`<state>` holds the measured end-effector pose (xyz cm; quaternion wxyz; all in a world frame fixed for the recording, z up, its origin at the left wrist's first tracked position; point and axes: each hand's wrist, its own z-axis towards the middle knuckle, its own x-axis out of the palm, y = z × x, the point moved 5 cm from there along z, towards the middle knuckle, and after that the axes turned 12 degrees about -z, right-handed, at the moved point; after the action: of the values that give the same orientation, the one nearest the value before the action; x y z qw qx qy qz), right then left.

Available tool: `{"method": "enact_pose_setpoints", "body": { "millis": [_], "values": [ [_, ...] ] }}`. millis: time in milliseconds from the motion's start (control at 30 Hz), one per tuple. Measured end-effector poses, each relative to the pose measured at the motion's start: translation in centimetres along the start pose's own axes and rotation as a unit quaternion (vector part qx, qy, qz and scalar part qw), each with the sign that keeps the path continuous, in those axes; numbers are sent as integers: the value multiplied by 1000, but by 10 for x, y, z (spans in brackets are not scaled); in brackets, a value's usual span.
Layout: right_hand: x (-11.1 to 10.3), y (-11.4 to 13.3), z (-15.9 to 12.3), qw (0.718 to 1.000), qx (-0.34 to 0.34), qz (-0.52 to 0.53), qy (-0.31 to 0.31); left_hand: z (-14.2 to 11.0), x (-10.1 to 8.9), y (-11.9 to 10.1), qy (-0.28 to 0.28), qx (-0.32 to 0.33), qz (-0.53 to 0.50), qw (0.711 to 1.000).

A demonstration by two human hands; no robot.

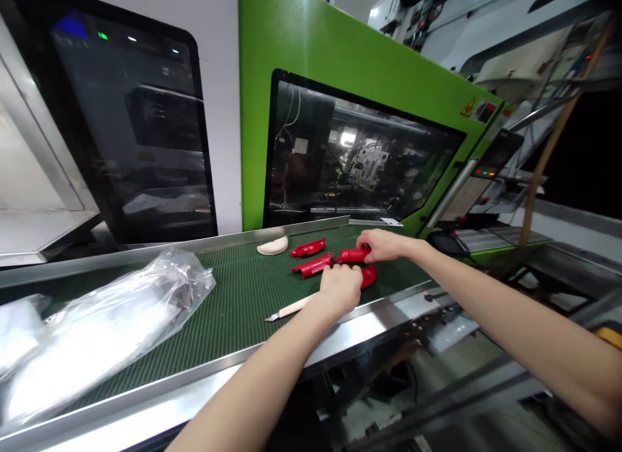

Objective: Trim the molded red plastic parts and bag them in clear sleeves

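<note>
My right hand (381, 245) is closed, its fingers pinching the end of a red plastic part (350, 256) low over the green belt. Just nearer to me, my left hand (341, 287) has its fingers curled around another red plastic part (370, 277), which sticks out on its right side; the grip itself is mostly hidden. Two more red parts, a curved half-shell (313, 266) and a smaller one (308, 247), lie left of the hands. A knife with a pale handle (294, 307) lies on the belt, partly covered by my left wrist.
The ribbed green conveyor belt (233, 303) runs between metal side rails. A cream-coloured rounded piece (273, 246) lies near the far rail. Clear plastic bags (121, 316) cover the belt's left end. Behind stands a green machine (340, 44) with a window.
</note>
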<state>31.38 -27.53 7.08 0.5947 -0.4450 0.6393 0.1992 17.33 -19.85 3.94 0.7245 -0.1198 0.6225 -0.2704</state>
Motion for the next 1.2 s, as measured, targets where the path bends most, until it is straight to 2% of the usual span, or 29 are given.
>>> {"method": "enact_pose_setpoints", "body": {
  "millis": [67, 133, 200, 267, 300, 333, 400, 433, 467, 567, 633, 700, 767, 900, 967, 1067, 1133, 1200],
  "values": [
    [-15, -1, -6, 998, 23, 24, -49, -14, -19, 0, -35, 21, -37, 998],
    [-31, 9, -13, 992, 32, 67, -99, -41, -50, 9, -83, 35, -89, 992],
    [-44, 31, -16, 983, 22, 123, -132, -81, -85, 27, -140, 17, -154, 978],
    [-51, 64, -15, 974, -4, 175, -145, -127, -118, 48, -197, -23, -221, 955],
    [-53, 83, -12, 970, -19, 195, -145, -151, -131, 59, -232, -53, -281, 930],
    [-54, 104, -8, 966, -34, 212, -144, -175, -139, 72, -273, -95, -398, 871],
    [-52, 144, 1, 961, -59, 233, -138, -218, -144, 89, -334, -155, -559, 743],
    [-51, 161, 7, 959, -69, 239, -134, -236, -143, 93, -360, -172, -612, 683],
    [-49, 176, 11, 958, -78, 241, -130, -252, -141, 95, -379, -182, -641, 642],
    [-43, 200, 18, 960, -88, 234, -127, -289, -125, 94, -416, -231, -689, 546],
    [-42, 195, 13, 962, -83, 225, -133, -305, -110, 89, -412, -286, -704, 503],
    [-41, 174, 0, 962, -75, 219, -143, -314, -96, 81, -400, -310, -715, 482],
    [-35, 142, -17, 963, -65, 215, -149, -318, -84, 72, -376, -310, -735, 472],
    [2, 74, -43, 980, -55, 179, -70, -325, -59, 61, -342, -333, -758, 444],
    [19, 53, -49, 987, -46, 142, -55, -330, -49, 57, -337, -355, -761, 427],
    [28, 51, -48, 992, -35, 97, -69, -335, -38, 53, -342, -381, -758, 405],
    [23, 72, -44, 992, -45, 70, -90, -336, -34, 48, -344, -393, -752, 401],
    [13, 108, -37, 989, -91, 59, -104, -336, -31, 43, -340, -402, -749, 402]
  ]
}}
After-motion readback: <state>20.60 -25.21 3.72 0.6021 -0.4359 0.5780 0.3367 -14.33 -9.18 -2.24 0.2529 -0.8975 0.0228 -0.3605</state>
